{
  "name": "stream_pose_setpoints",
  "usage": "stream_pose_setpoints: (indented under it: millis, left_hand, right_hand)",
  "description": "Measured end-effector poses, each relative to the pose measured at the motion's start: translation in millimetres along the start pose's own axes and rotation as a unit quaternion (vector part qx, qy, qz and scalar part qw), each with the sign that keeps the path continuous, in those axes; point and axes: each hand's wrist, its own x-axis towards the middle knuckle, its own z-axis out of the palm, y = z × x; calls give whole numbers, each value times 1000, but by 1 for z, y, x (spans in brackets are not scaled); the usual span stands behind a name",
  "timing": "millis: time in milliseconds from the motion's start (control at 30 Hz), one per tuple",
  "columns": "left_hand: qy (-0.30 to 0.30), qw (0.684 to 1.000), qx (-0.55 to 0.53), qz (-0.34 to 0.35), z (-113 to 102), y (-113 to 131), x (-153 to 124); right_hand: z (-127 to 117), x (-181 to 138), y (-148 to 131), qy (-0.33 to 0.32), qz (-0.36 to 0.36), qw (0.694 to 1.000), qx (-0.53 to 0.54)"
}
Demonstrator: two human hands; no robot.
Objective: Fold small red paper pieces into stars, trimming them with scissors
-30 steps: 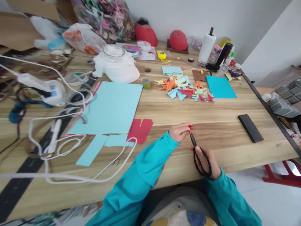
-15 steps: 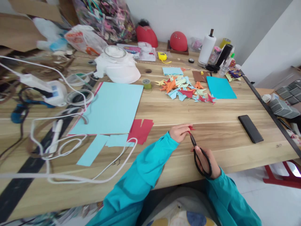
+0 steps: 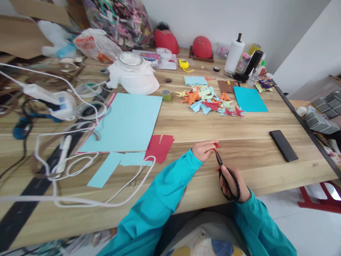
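My left hand (image 3: 203, 150) pinches a small red paper piece (image 3: 216, 145) just above the wooden table (image 3: 239, 131). My right hand (image 3: 234, 183) grips black scissors (image 3: 225, 174), its fingers through the loops. The scissor tips reach the red piece at my left fingertips. Both arms wear teal sleeves. A cut red sheet (image 3: 160, 147) lies left of my left hand.
A big light-blue sheet (image 3: 125, 122) and blue strips (image 3: 106, 169) lie at left among white cables (image 3: 80, 177). A pile of folded paper shapes (image 3: 210, 101) and a teal sheet (image 3: 249, 99) sit further back. A black phone (image 3: 283, 145) lies at right. Clutter lines the far edge.
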Motion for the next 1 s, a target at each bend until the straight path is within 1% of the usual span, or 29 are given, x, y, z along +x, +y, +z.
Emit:
stream_pose_setpoints:
  millis: [333, 533, 600, 1000]
  left_hand:
    - [0, 1000, 3, 11, -1, 1, 1]
    - [0, 1000, 4, 18, -1, 1, 1]
    - [0, 1000, 4, 15, -1, 1, 1]
    - [-1, 1000, 6, 22, 0, 1, 1]
  right_hand:
    - [2, 3, 12, -15, -19, 998, 63]
    - [1, 5, 15, -14, 24, 996, 84]
    - [1, 6, 16, -13, 27, 996, 83]
    - [-4, 9, 26, -41, -11, 996, 82]
